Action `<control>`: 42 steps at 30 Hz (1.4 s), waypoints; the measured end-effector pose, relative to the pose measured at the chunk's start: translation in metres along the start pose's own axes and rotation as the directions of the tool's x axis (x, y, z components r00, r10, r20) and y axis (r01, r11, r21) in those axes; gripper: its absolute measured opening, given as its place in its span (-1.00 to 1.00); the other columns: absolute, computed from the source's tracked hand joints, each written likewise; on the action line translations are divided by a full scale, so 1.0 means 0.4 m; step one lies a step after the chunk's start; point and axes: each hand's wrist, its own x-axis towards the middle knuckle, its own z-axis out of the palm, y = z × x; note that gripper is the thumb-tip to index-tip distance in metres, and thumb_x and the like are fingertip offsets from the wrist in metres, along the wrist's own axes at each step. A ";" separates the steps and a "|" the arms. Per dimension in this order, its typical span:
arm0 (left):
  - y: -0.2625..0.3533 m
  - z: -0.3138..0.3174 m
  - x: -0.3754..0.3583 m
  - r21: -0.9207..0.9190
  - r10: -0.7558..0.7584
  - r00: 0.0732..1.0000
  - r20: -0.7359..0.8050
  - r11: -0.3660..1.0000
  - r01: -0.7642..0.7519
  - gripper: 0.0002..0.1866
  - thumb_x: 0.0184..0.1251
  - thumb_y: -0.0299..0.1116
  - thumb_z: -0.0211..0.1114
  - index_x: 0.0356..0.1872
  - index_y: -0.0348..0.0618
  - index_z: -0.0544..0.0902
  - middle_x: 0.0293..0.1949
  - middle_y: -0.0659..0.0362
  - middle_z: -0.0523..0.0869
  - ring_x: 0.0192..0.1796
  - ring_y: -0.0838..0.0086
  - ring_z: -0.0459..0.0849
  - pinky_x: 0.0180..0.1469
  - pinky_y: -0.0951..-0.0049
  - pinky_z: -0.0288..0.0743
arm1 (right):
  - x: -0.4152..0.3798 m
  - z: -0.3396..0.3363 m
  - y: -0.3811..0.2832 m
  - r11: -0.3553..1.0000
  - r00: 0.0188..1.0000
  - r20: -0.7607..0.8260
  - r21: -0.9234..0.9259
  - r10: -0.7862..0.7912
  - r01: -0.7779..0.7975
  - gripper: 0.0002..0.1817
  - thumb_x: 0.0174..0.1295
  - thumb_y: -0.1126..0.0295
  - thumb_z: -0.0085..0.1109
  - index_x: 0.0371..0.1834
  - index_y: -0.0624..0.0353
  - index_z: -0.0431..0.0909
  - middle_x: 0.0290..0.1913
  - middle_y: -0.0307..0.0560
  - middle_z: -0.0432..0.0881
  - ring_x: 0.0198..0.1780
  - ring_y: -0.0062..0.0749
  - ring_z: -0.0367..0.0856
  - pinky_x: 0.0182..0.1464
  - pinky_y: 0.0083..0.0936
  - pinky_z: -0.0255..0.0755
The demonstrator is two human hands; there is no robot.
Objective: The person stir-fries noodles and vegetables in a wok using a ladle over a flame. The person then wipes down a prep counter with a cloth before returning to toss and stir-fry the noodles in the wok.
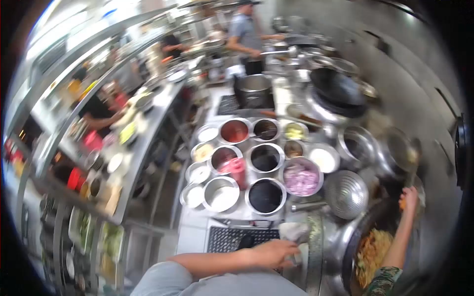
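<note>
My left hand (279, 254) reaches across in front of my body with its fingers curled, close to a whitish cloth (293, 231) on the stove edge. What lies in its fingers is blurred. On the far right, my right hand (410, 198) is raised over the rim of a large wok (362, 230), closed around something with an orange part that I cannot name. A patterned sleeve or band (387, 280) covers that arm near the elbow. Chopped, yellow-orange food (374, 254) lies in the wok.
Ahead stand several round metal pots, including one of chopped purple onion (301, 178) and one of white powder (220, 194). A perforated strainer (346, 194) lies beside the wok. A dark wok (337, 89) and a co-worker (245, 37) are farther back. Shelving (59, 207) runs along the left.
</note>
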 end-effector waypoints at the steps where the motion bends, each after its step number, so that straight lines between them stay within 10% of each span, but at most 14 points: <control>1: -0.027 -0.029 -0.053 -0.039 -0.170 0.985 0.017 0.985 0.170 -0.52 0.35 -0.20 0.33 0.21 -0.21 0.55 0.13 -0.05 0.62 0.20 0.03 0.58 0.26 0.13 0.46 | 0.094 0.006 0.049 0.994 1.000 -0.020 0.105 -0.010 0.012 -0.90 0.25 0.37 0.15 -0.27 -0.02 0.41 -0.57 -0.33 0.36 -0.64 -0.59 0.31 -0.68 -0.57 0.21; 3: -0.081 -0.013 -0.199 -0.028 -0.413 0.895 -0.166 0.910 0.415 -0.55 0.33 -0.16 0.35 0.14 -0.22 0.62 0.06 -0.01 0.66 0.12 0.04 0.63 0.18 0.18 0.51 | 0.203 0.034 0.054 0.959 0.977 0.003 0.185 0.215 -0.212 -0.86 0.30 0.37 0.12 -0.43 -0.03 0.43 -0.59 -0.34 0.35 -0.64 -0.56 0.32 -0.66 -0.60 0.27; 7: -0.081 0.036 -0.390 -0.209 -0.764 0.596 -0.248 0.643 0.737 -0.54 0.38 -0.11 0.33 0.16 -0.17 0.63 0.08 -0.03 0.66 0.15 0.03 0.64 0.19 0.19 0.51 | 0.222 0.042 0.015 0.508 0.929 0.358 0.785 0.092 -0.354 -0.84 0.35 0.51 0.01 -0.42 0.03 0.38 -0.51 -0.30 0.35 -0.52 -0.57 0.35 -0.52 -0.67 0.32; 12: -0.137 0.117 -0.409 -0.101 -0.750 0.655 -0.096 0.662 0.743 -0.56 0.42 -0.08 0.25 0.16 -0.14 0.62 0.03 -0.05 0.66 0.16 0.02 0.62 0.24 0.10 0.48 | 0.321 -0.084 0.000 -0.102 0.659 0.744 0.651 -0.105 -0.752 -0.82 0.33 0.69 -0.08 -0.35 0.12 0.32 -0.41 -0.27 0.27 -0.42 -0.56 0.29 -0.41 -0.60 0.28; 19: -0.203 0.032 -0.407 -0.042 -0.672 0.722 -0.167 0.736 0.675 -0.57 0.40 -0.07 0.26 0.13 -0.14 0.63 0.04 -0.05 0.66 0.14 -0.01 0.62 0.19 0.09 0.51 | 0.133 -0.145 -0.118 0.217 0.882 0.471 0.860 0.013 -0.462 -0.85 0.37 0.56 0.01 -0.39 0.13 0.37 -0.41 -0.24 0.37 -0.41 -0.56 0.35 -0.40 -0.59 0.30; 22: -0.222 0.021 -0.439 0.039 -0.737 0.652 -0.179 0.657 0.753 -0.56 0.39 -0.07 0.28 0.15 -0.12 0.62 0.03 -0.06 0.66 0.11 -0.02 0.65 0.15 0.07 0.54 | -0.016 -0.071 -0.216 0.678 0.991 0.088 0.723 0.101 -0.133 -0.82 0.33 0.41 0.14 -0.44 0.08 0.40 -0.44 -0.23 0.46 -0.44 -0.55 0.41 -0.45 -0.58 0.30; 26: -0.246 0.045 -0.474 0.050 -0.738 0.660 -0.141 0.661 0.749 -0.56 0.38 -0.08 0.28 0.15 -0.13 0.63 0.02 -0.08 0.66 0.11 -0.02 0.65 0.16 0.08 0.54 | -0.019 -0.083 -0.196 0.981 0.982 -0.030 0.059 0.188 -0.186 -0.85 0.23 0.39 0.09 -0.51 0.02 0.45 -0.62 -0.25 0.44 -0.65 -0.50 0.42 -0.66 -0.49 0.31; 29: -0.243 0.052 -0.482 0.032 -0.767 0.634 -0.099 0.635 0.772 -0.57 0.38 -0.09 0.27 0.12 -0.14 0.65 0.01 -0.10 0.67 0.09 -0.04 0.65 0.16 0.07 0.53 | -0.082 0.052 -0.194 0.946 0.983 -0.177 -0.306 0.050 -0.103 -0.88 0.16 0.39 0.09 -0.51 0.10 0.47 -0.57 -0.18 0.48 -0.59 -0.38 0.46 -0.55 -0.39 0.29; 30: -0.256 0.067 -0.493 0.024 -0.740 0.658 -0.137 0.662 0.749 -0.58 0.36 -0.10 0.29 0.11 -0.16 0.66 0.01 -0.11 0.68 0.08 -0.05 0.65 0.15 0.07 0.53 | 0.063 -0.023 -0.108 0.670 0.998 0.050 -0.739 -0.049 0.070 -0.86 0.16 0.44 0.04 -0.54 0.16 0.47 -0.56 -0.12 0.49 -0.55 -0.35 0.50 -0.53 -0.35 0.33; 34: -0.281 0.093 -0.543 -0.015 -0.732 0.665 -0.144 0.674 0.739 -0.57 0.27 -0.14 0.40 0.05 -0.19 0.69 0.02 -0.14 0.70 0.09 -0.03 0.65 0.15 0.11 0.53 | -0.043 0.083 -0.098 0.997 0.997 0.064 0.061 0.038 -0.042 -0.78 0.32 0.28 0.18 -0.47 0.08 0.50 -0.55 -0.25 0.49 -0.53 -0.52 0.47 -0.51 -0.50 0.40; 35: -0.291 0.102 -0.571 -0.004 -0.723 0.664 -0.192 0.677 0.736 -0.57 0.26 -0.12 0.42 0.04 -0.19 0.70 0.01 -0.14 0.71 0.09 0.00 0.66 0.15 0.13 0.53 | 0.046 0.028 -0.025 0.907 0.864 0.481 0.415 -0.152 -0.072 -0.77 0.28 0.30 0.25 -0.49 0.08 0.49 -0.54 -0.25 0.51 -0.52 -0.52 0.48 -0.50 -0.59 0.39; 37: -0.278 0.096 -0.594 -0.009 -0.754 0.630 -0.188 0.643 0.766 -0.55 0.22 -0.13 0.45 0.04 -0.20 0.70 -0.03 -0.15 0.72 0.04 0.01 0.69 0.08 0.13 0.57 | -0.028 0.104 -0.116 0.511 0.984 0.175 0.850 -0.044 -0.128 -0.80 0.23 0.57 0.16 -0.52 0.15 0.40 -0.57 -0.20 0.43 -0.53 -0.47 0.45 -0.50 -0.60 0.33; 39: -0.295 0.108 -0.616 0.002 -0.746 0.641 -0.179 0.652 0.759 -0.55 0.22 -0.14 0.45 0.05 -0.21 0.69 -0.04 -0.16 0.72 0.02 0.01 0.70 0.06 0.12 0.59 | -0.029 0.074 -0.158 0.064 0.932 0.361 0.930 0.021 -0.362 -0.86 0.10 0.64 0.18 -0.50 0.24 0.41 -0.50 -0.14 0.47 -0.47 -0.39 0.51 -0.45 -0.56 0.44; 42: -0.286 0.093 -0.601 0.013 -0.737 0.652 -0.178 0.661 0.750 -0.55 0.21 -0.16 0.45 0.05 -0.22 0.69 -0.06 -0.15 0.72 -0.02 0.01 0.71 0.04 0.13 0.60 | 0.032 0.004 -0.157 -0.105 0.891 0.449 0.884 -0.070 -0.455 -0.91 0.03 0.62 0.13 -0.41 0.28 0.43 -0.47 -0.10 0.48 -0.45 -0.31 0.53 -0.42 -0.53 0.49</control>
